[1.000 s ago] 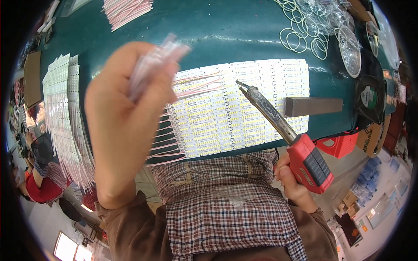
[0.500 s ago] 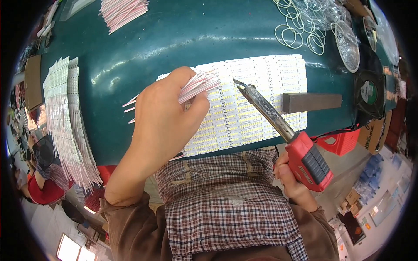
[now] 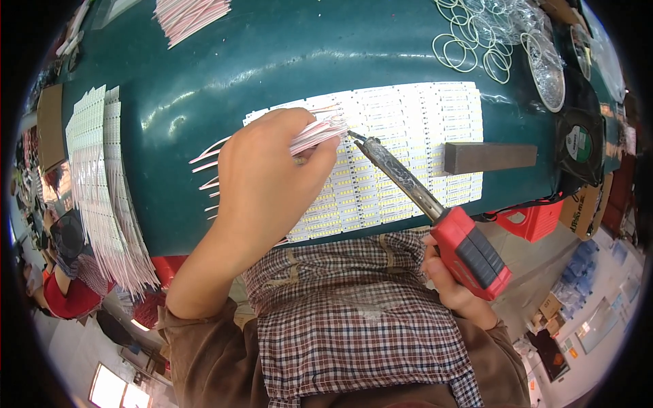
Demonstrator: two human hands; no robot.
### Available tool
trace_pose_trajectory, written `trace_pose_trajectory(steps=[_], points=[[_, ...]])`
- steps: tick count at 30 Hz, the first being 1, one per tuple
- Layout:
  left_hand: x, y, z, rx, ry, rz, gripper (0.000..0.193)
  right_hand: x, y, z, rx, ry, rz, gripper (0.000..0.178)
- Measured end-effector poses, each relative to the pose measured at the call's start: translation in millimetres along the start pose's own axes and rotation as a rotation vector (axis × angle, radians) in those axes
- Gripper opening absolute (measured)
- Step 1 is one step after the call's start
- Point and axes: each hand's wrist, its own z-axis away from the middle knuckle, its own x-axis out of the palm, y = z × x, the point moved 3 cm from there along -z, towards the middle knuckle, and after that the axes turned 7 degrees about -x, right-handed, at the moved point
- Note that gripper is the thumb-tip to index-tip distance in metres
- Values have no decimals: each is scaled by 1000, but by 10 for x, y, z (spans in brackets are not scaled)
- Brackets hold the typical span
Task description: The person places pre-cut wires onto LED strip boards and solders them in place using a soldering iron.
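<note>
My left hand (image 3: 269, 173) is closed on a bundle of thin pink-and-white wires (image 3: 318, 133), held over the left part of a white LED strip panel (image 3: 388, 156). Several wires stick out to the left from under the hand. My right hand (image 3: 452, 282) grips a red-and-black soldering gun (image 3: 469, 255). Its dark metal tip points up and left and is right beside the wire ends at the panel; whether it touches them I cannot tell. A dark grey metal bar (image 3: 490, 158) lies across the panel's right side.
Stacked LED panels with wires attached (image 3: 102, 183) hang over the table's left edge. Another wire bundle (image 3: 192, 17) lies at the far left. Rubber bands (image 3: 456, 53), a metal dish (image 3: 544, 75) and a small fan (image 3: 578, 146) are at the right. A person in red sits at the left.
The soldering gun has moved left, bringing its tip to the wire ends. My left hand with the wires has shifted slightly to the right.
</note>
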Motion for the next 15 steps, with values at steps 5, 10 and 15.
trace_pose_trajectory(steps=[5,10,15], points=[[-8,16,3,-4,-21,-38,18,8,31,17,1,-17,-3,22],[4,15,-1,-8,-25,-33,17,16,57,39,13,-45,36,23],[-2,24,1,-26,-27,-42,18,21,53,32,26,-31,5,22]])
